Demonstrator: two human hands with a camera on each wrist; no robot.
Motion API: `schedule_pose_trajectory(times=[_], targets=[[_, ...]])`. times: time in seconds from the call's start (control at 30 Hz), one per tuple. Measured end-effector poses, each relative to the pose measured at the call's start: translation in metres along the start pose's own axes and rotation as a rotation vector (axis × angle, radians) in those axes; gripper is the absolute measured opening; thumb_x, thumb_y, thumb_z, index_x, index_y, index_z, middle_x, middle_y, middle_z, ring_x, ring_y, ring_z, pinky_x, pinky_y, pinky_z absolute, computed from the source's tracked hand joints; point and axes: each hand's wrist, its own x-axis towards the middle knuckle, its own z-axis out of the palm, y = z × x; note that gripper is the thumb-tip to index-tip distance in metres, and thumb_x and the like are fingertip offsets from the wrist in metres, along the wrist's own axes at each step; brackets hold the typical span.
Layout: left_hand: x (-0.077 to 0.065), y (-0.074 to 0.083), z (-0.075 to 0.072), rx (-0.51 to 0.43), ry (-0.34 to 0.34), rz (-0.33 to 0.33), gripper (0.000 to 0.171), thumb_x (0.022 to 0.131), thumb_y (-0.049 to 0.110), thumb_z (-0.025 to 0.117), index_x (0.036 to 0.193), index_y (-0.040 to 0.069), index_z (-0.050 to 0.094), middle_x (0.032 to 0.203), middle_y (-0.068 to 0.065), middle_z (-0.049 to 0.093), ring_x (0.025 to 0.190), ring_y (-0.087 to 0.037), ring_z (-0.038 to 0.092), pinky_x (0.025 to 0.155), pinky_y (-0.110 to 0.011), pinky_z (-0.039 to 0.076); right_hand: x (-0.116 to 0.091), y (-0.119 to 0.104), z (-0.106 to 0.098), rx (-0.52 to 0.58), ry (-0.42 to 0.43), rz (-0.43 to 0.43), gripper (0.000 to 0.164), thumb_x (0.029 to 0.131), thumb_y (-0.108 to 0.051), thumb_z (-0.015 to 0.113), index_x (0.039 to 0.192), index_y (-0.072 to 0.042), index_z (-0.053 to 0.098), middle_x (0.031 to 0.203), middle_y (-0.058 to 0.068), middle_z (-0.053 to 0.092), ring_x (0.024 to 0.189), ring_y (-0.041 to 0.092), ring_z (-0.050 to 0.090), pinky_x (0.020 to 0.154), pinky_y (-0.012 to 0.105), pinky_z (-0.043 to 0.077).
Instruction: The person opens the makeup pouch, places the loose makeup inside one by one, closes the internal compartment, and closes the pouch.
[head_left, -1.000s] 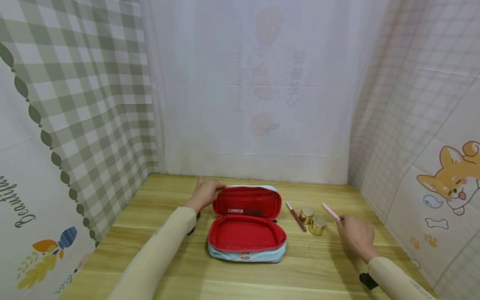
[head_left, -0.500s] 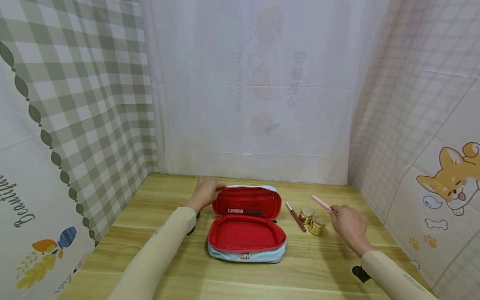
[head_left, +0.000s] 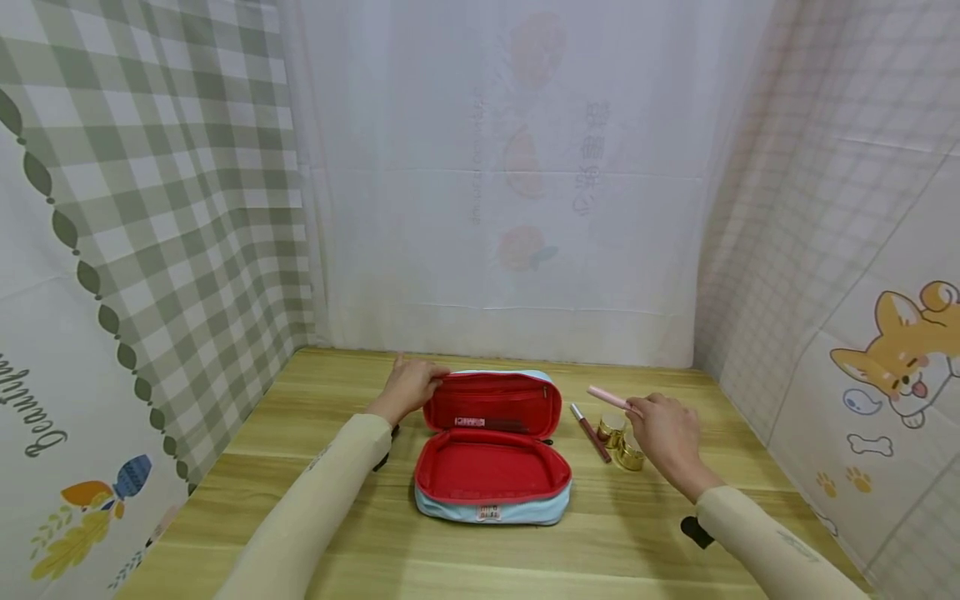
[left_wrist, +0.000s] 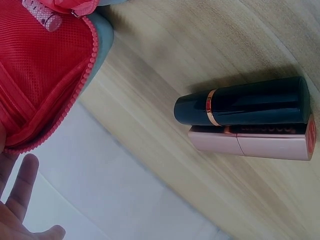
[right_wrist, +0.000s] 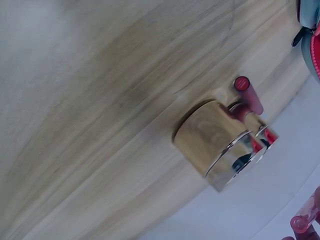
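Observation:
A light-blue pouch (head_left: 491,512) with a red lining lies unzipped on the table, its lid (head_left: 517,408) raised at the back. My left hand (head_left: 408,387) grips the lid's left upper edge, two fingers extended away from it in the left wrist view. Against the lid's mesh lies a pink patterned tube (left_wrist: 42,15). My right hand (head_left: 667,437) pinches one end of a slim pink tube (head_left: 611,398), held above the table and pointing left. Just under and left of that hand stand two gold-coloured jars (head_left: 611,425), beside a maroon lip gloss tube (head_left: 592,437) with a silver end.
A dark lipstick (left_wrist: 260,102) with a gold ring and a pink lipstick (left_wrist: 270,145) lie side by side on the table in the left wrist view; the left arm hides them in the head view. Hanging cloths (head_left: 495,250) enclose the wooden table.
My right hand has moved left with the pink tube, from right of the jars to just above them, and the tube has turned flatter. My left hand and the pouch have stayed put.

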Motion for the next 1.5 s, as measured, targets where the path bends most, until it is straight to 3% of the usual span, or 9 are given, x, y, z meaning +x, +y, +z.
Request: schedule_pose_trajectory(times=[0.47,0.67,0.9,1.13,1.5], targets=[[0.0,0.001,0.0,0.007,0.002,0.004,0.029,0.095,0.011,0.066,0.122,0.017,0.072,0.116,-0.004,0.071,0.113,-0.026,0.064,0.11,-0.07,0.015,0.006,-0.03,0.015,-0.077,0.078,-0.212,0.017,0.087,-0.02,0.077,0.102,-0.012,0.077,0.094,0.008,0.069,0.086,0.032,0.063,0.073,0.05,0.042],[0.001,-0.001,0.001,0.009,0.003,0.005,0.028,0.096,0.011,0.066,0.122,0.018,0.073,0.116,-0.003,0.071,0.112,-0.026,0.064,0.11,-0.069,0.016,0.013,-0.043,0.024,-0.101,0.171,-0.314,0.016,0.081,-0.021,0.082,0.095,-0.015,0.077,0.088,0.006,0.069,0.082,0.031,0.064,0.071,0.049,0.043],[0.001,-0.001,0.001,0.007,-0.009,-0.002,0.029,0.096,0.011,0.066,0.124,0.018,0.072,0.118,-0.003,0.071,0.114,-0.026,0.063,0.111,-0.068,0.014,0.022,-0.064,0.03,-0.101,0.154,-0.358,0.015,0.084,-0.021,0.08,0.098,-0.017,0.078,0.089,0.004,0.068,0.082,0.029,0.062,0.072,0.047,0.043],[0.001,-0.001,0.001,0.009,0.004,0.008,0.03,0.095,0.011,0.067,0.124,0.017,0.072,0.118,-0.003,0.071,0.114,-0.025,0.064,0.111,-0.069,0.015,0.034,-0.081,0.039,-0.108,0.242,-0.44,0.013,0.083,-0.018,0.08,0.095,-0.016,0.078,0.084,0.006,0.067,0.078,0.03,0.061,0.068,0.046,0.043],[0.0,-0.001,0.001,0.006,0.001,0.001,0.03,0.095,0.01,0.067,0.123,0.018,0.072,0.116,-0.003,0.071,0.113,-0.025,0.064,0.112,-0.069,0.013,0.049,-0.103,0.045,-0.145,0.293,-0.502,0.007,0.084,-0.017,0.079,0.087,-0.014,0.073,0.081,0.006,0.067,0.079,0.028,0.063,0.067,0.044,0.044]])
